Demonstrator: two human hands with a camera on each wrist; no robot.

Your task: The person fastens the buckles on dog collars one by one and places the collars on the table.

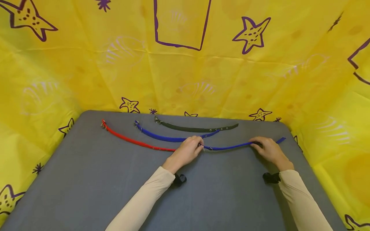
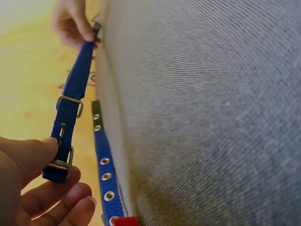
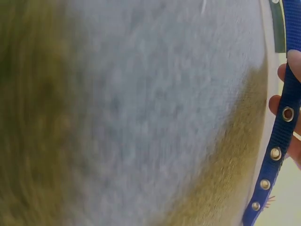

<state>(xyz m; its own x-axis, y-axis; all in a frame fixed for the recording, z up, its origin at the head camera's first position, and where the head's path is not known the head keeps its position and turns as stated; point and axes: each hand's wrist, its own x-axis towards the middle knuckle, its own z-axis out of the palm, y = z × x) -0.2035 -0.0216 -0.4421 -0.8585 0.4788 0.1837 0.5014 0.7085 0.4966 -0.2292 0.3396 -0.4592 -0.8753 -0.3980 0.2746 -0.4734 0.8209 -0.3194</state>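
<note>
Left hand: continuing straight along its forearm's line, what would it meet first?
The left hand would probably meet the blue collar lying on the table first, with the dark green collar just beyond; height is unclear, so it may pass above both.

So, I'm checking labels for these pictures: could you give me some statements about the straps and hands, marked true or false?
The left hand and right hand hold the same blue strap. True.
The left hand is at that strap's holed end. False: it pinches the buckle end.
A second blue strap lies between the red strap and the dark green strap. True.
All four straps are being held. False: three lie on the grey table.
</note>
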